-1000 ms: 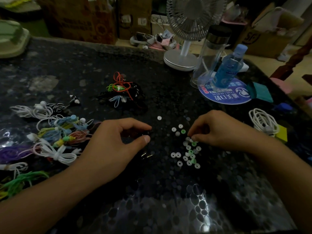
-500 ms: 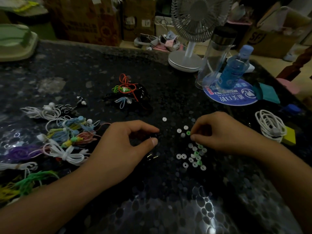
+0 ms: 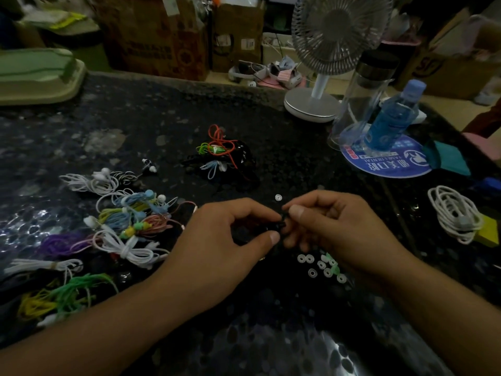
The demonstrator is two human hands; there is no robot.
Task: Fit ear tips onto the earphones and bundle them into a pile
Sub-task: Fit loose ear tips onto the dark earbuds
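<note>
Black, glossy speckled stone forms the table (image 3: 162, 126), catching pale reflections near the front edge. Both bare hands meet over its middle: the left hand (image 3: 225, 240) curls thumb and forefinger around a small black earphone (image 3: 282, 225), and the right hand (image 3: 333, 229) pinches at the same earbud from the other side, fingertips pressed close; whether a tip sits between them is too dark to tell. Just below the right hand lie loose ear tips (image 3: 320, 265), tiny soft-looking rings in white and pale green, with one stray white ring (image 3: 278, 197) above the fingers. Bundled earphones (image 3: 122, 226) in white, blue, pink, purple and green cord are heaped to the left, and a tangled red, green and black bundle (image 3: 222, 156) lies farther back. A white coiled cable (image 3: 455, 213) rests at the right. Half a second earlier the right hand was down among the rings, apart from the left; now it has risen to touch it.
</note>
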